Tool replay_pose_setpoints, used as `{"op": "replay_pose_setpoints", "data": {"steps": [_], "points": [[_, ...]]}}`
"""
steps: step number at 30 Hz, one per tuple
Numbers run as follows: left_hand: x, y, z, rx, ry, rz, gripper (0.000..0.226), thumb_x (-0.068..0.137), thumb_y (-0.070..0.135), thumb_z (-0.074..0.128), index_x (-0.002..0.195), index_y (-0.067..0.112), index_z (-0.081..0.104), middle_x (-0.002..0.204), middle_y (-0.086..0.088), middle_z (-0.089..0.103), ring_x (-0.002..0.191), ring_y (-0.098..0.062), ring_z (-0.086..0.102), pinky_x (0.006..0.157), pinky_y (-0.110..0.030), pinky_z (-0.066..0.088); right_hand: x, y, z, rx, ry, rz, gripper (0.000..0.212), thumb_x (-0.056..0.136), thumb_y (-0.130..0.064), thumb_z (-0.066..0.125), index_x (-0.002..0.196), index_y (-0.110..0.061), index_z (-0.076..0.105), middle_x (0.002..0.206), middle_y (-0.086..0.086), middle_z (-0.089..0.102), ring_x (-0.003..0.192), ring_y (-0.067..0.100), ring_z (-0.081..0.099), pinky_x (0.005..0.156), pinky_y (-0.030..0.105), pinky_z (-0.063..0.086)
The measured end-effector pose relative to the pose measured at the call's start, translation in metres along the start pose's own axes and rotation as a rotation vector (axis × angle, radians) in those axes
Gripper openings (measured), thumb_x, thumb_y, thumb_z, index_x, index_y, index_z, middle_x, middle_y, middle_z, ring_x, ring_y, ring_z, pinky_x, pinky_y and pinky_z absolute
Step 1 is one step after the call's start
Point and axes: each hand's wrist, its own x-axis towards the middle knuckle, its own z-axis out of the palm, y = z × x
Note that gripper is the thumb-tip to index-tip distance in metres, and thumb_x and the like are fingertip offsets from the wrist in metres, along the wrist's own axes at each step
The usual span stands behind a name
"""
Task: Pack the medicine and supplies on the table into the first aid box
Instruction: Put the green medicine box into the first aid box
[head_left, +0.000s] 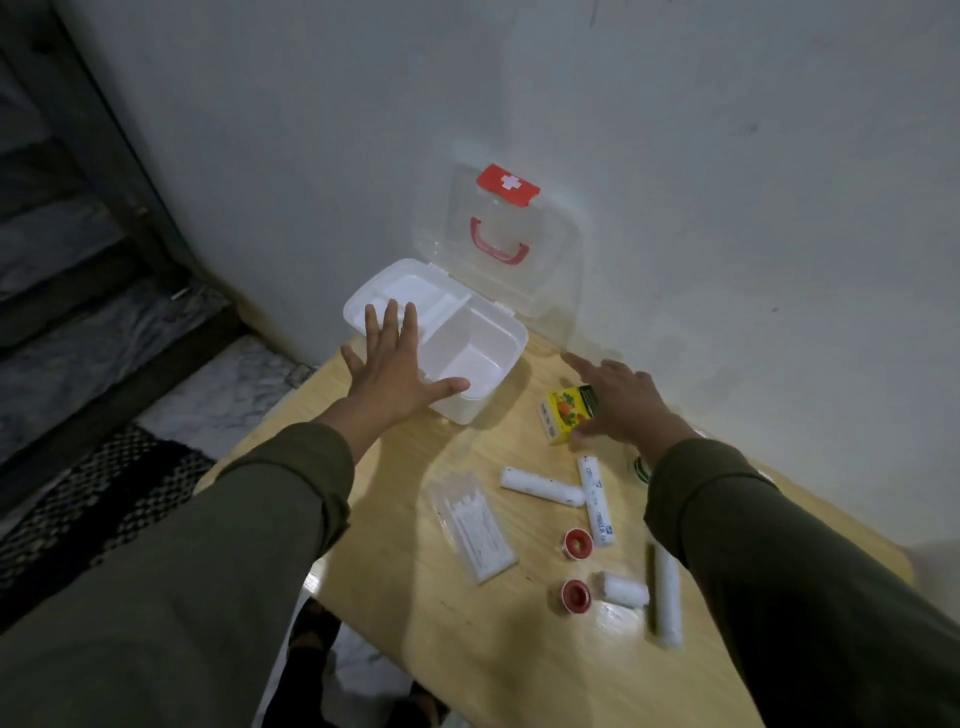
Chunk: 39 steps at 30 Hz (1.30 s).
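The first aid box (457, 343) sits open at the far end of the tabletop (519, 649), against the wall (727, 156), its clear lid (498, 244) tipped upright and leaning back on that wall, with a red cross label and red handle showing through it. The white base runs with its long axis from about 10 o'clock to 4 o'clock, one corner pointing toward the viewer, and a divider splits the inside into compartments.

The left hand (395, 364) lies flat over the box's near left rim, fingers straight and spread, thumb stretched along the front edge, holding nothing. The right hand (618, 400) is at about 4 o'clock from the box, just beside it, fingers extended and relaxed; its palm covers part of a yellow medicine carton (563, 415), and whether it presses or only hovers there cannot be told.

Nearer the viewer, at 6 o'clock from the carton, two white bandage rolls (540, 486) meet in a rough T. Below them lie two red tape spools (574, 543), a short bandage roll (623, 590) and a long one (667, 597) running nearly 12 to 6. At 9 o'clock from the spools is a clear packet of cotton swabs (475, 525), lying from 11 to 5 o'clock. Both olive sleeves (208, 571) reach in from the bottom corners.
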Motion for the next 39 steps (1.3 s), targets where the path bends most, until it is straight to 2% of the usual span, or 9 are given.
{"op": "replay_pose_setpoints", "data": {"steps": [4,10,13,18,24,30,32,36,39], "points": [[-0.001,0.001,0.0,0.002,0.012,-0.009,0.117,0.069,0.072,0.056,0.147,0.02,-0.014,0.157,-0.004,-0.021,0.142,-0.027,-0.026,0.109,-0.064,-0.003,0.0,-0.001,0.009,0.154,0.109,0.045,0.096,0.074,-0.051,0.071,0.145,-0.04,0.008,0.147,0.008,0.039,0.139,0.031,0.024,0.106,0.049,0.025],[-0.003,0.004,-0.001,0.009,0.012,-0.024,0.117,0.07,0.07,0.058,0.147,0.021,-0.014,0.157,-0.004,-0.022,0.141,-0.027,-0.027,0.109,-0.065,-0.003,-0.009,0.011,0.02,0.128,0.03,0.124,0.109,0.066,-0.039,0.081,0.145,-0.039,0.005,0.15,0.01,0.03,0.135,0.034,0.028,0.106,0.052,0.031],[-0.004,0.005,-0.001,-0.006,0.011,-0.039,0.116,0.07,0.07,0.059,0.146,0.021,-0.015,0.157,-0.003,-0.022,0.141,-0.027,-0.027,0.109,-0.065,-0.002,-0.013,0.011,0.025,0.109,0.043,0.148,0.109,0.067,-0.034,0.08,0.146,-0.038,0.004,0.142,0.013,0.035,0.125,0.033,0.035,0.098,0.047,0.039],[-0.005,0.007,-0.002,-0.019,0.003,-0.058,0.117,0.07,0.069,0.06,0.146,0.021,-0.015,0.157,-0.003,-0.022,0.141,-0.027,-0.029,0.11,-0.065,0.0,-0.017,0.008,0.026,0.112,0.087,0.149,0.105,0.069,-0.041,0.077,0.146,-0.036,0.006,0.13,0.015,0.041,0.119,0.031,0.037,0.094,0.043,0.039],[-0.003,0.009,-0.011,0.063,0.019,0.019,0.114,0.071,0.068,0.059,0.147,0.021,-0.012,0.158,-0.004,-0.018,0.142,-0.028,-0.025,0.11,-0.065,0.0,-0.038,-0.007,0.001,0.657,0.423,0.201,0.099,0.061,-0.04,0.084,0.14,-0.036,0.024,0.117,0.011,0.038,0.1,0.027,0.05,0.087,0.04,0.05],[0.013,-0.001,-0.032,0.137,-0.002,0.113,0.112,0.07,0.072,0.056,0.148,0.023,-0.007,0.158,-0.001,-0.015,0.144,-0.025,-0.02,0.111,-0.062,0.002,-0.072,-0.028,-0.03,0.865,0.765,0.204,0.096,0.062,-0.035,0.085,0.14,-0.029,0.03,0.111,0.003,0.038,0.098,0.011,0.042,0.079,0.021,0.039],[0.021,-0.007,-0.042,0.127,-0.022,0.144,0.112,0.069,0.072,0.058,0.149,0.023,-0.005,0.159,0.001,-0.014,0.144,-0.024,-0.019,0.112,-0.062,0.002,-0.077,-0.039,-0.037,0.879,0.835,0.186,0.095,0.062,-0.034,0.085,0.14,-0.025,0.032,0.11,0.003,0.038,0.096,0.01,0.041,0.072,0.009,0.036],[0.038,-0.022,-0.056,0.177,-0.097,0.252,0.116,0.066,0.073,0.061,0.149,0.025,-0.004,0.159,0.004,-0.013,0.145,-0.022,-0.018,0.113,-0.06,0.002,-0.07,-0.066,-0.049,0.842,0.793,0.136,0.096,0.058,-0.033,0.087,0.139,-0.026,0.034,0.107,0.001,0.04,0.093,0.007,0.041,0.07,-0.002,0.034],[0.05,-0.031,-0.061,0.243,-0.18,0.345,0.118,0.064,0.073,0.062,0.148,0.026,-0.007,0.158,0.005,-0.017,0.144,-0.02,-0.02,0.112,-0.06,-0.001,-0.054,-0.085,-0.057,0.761,0.642,0.115,0.1,0.057,-0.038,0.087,0.139,-0.033,0.03,0.108,0.0,0.04,0.094,0.012,0.045,0.074,0.012,0.038]]}}
